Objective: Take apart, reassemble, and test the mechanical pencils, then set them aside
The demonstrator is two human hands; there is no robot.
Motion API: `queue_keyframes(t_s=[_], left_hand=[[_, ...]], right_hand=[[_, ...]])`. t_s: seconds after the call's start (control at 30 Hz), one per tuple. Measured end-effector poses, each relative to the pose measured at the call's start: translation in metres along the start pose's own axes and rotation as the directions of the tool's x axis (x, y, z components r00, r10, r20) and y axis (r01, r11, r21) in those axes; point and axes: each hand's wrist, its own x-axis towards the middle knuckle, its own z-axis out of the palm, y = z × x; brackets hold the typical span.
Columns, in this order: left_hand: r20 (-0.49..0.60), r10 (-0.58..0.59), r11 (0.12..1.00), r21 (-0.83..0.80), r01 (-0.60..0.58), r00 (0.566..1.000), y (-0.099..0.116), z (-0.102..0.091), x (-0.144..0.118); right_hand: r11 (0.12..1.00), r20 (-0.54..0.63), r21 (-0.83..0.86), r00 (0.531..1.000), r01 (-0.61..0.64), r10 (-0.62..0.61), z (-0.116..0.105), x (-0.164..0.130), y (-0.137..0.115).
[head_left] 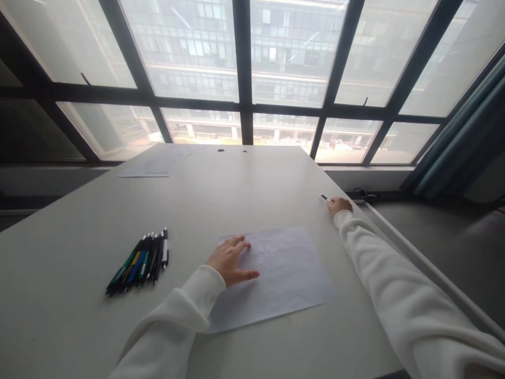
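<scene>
My left hand [231,260] rests with fingers spread on the left part of a white sheet of paper [284,273]. Faint marks show on the sheet, too pale to read. At the table's right edge, my right hand [340,205] is closed around a pen [324,197]; its dark end sticks out to the left, and the fingers hide the rest. Left of my left hand lies a bunch of pens [144,260], mostly black, with green, blue, yellow and white parts among them.
More paper sheets [153,163] lie at the far left of the white table [252,195]. A dark round spot [221,150] and a small dark item [245,151] sit near its far edge. Beyond are windows; a blue curtain [457,137] hangs at right.
</scene>
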Motion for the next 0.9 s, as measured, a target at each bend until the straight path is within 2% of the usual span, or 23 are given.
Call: queue_keyframes(t_s=[0.27,0.9], left_hand=[[-0.004,0.004,1.0,-0.008,-0.004,1.0,0.0,0.0,-0.002],[0.022,-0.007,1.0,0.011,0.007,1.0,0.003,-0.003,-0.002]], right_hand=[[0.996,-0.042,-0.028,0.996,-0.082,0.081,0.02,0.008,0.006],[0.994,-0.044,0.02,0.994,-0.104,0.104,0.023,0.01,0.008]])
